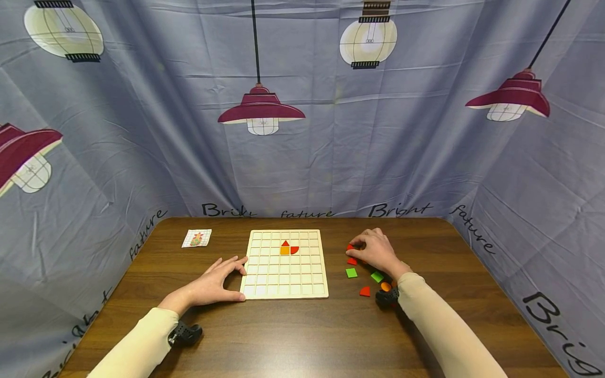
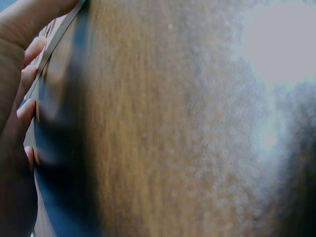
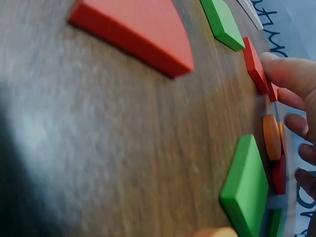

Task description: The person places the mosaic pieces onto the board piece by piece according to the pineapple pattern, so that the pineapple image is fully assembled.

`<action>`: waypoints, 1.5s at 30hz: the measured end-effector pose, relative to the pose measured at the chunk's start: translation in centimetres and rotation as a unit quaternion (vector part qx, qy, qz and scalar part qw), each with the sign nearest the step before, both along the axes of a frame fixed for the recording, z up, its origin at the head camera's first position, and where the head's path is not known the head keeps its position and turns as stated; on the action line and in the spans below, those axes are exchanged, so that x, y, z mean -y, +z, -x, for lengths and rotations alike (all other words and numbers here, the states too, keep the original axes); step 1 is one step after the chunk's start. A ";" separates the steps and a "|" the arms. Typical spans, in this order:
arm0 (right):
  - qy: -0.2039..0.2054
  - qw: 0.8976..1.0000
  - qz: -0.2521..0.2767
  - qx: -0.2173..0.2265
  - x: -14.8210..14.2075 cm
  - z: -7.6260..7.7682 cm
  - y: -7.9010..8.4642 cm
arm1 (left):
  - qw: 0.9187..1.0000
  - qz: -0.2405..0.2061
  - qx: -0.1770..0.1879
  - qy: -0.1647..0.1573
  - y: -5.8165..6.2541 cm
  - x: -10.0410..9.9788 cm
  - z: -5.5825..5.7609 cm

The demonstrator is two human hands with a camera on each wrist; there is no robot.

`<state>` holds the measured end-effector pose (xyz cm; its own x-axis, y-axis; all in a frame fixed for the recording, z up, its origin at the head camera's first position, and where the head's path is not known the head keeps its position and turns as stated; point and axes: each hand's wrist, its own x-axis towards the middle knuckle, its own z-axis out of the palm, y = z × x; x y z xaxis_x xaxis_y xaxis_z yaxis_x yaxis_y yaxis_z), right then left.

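Bright head view; left wrist view blurred, glare whitening the table [image 2: 163, 123], seemingly from overhead.

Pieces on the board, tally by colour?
Red: 2 (triangle, quarter circle)
Orange: 1 (square)
Total: 3 on the board
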<state>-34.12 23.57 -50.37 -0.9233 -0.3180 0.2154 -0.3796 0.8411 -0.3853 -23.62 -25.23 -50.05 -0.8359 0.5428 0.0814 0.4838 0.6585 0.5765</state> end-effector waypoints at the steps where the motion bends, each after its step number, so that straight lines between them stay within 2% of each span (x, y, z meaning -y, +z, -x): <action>1: 0.002 1.000 -0.003 -0.003 0.1 0.0 0.0 | 1.000 0.000 0.000 0.000 0.0 0.0 0.0; 7: 0.021 1.000 -0.012 -0.002 0.7 -0.3 0.3 | 1.000 -0.001 0.001 0.000 0.1 -0.1 0.0; 25: -0.011 1.000 0.015 0.000 0.1 -0.4 0.0 | 1.000 -0.001 0.005 0.002 0.1 0.0 0.0; 35: -0.007 1.000 0.018 -0.010 0.1 -0.3 -0.4 | 1.000 -0.001 0.010 0.001 0.2 -0.1 -0.2; 45: -0.005 1.000 0.003 -0.014 0.6 -0.3 0.1 | 1.000 -0.004 0.011 0.002 0.2 -0.1 -0.1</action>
<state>-33.83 22.99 -50.30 -0.9202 -0.3069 0.2428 -0.3813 0.8428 -0.3799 -23.48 -25.13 -49.84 -0.8398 0.5387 0.0668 0.4678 0.6558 0.5926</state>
